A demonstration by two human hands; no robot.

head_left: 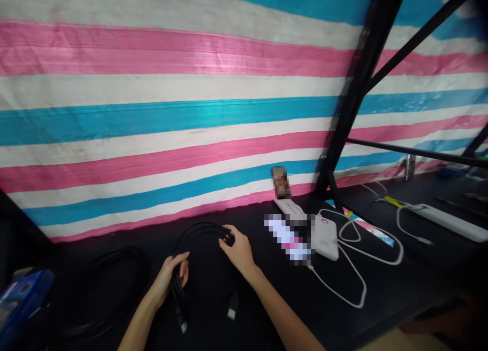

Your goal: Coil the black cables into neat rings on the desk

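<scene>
A looped black cable (198, 228) arches between my two hands above the black tabletop. Its two ends hang down, each with a plug; one silver plug (231, 313) shows below my right hand and another plug (183, 326) below my left. My left hand (172, 275) is closed round the left side of the loop, thumb on top. With its fingers pinched, my right hand (237, 246) grips the right side of the loop. The fingertips of both hands are partly hidden by the cable.
Left of my hands lies another coiled black cable (110, 290), with a blue package (26, 300) beyond it. At right are a white power bank (325, 237), a lit phone (287, 239) and white cords. A black metal frame (348, 96) stands before the striped sheet (171, 112).
</scene>
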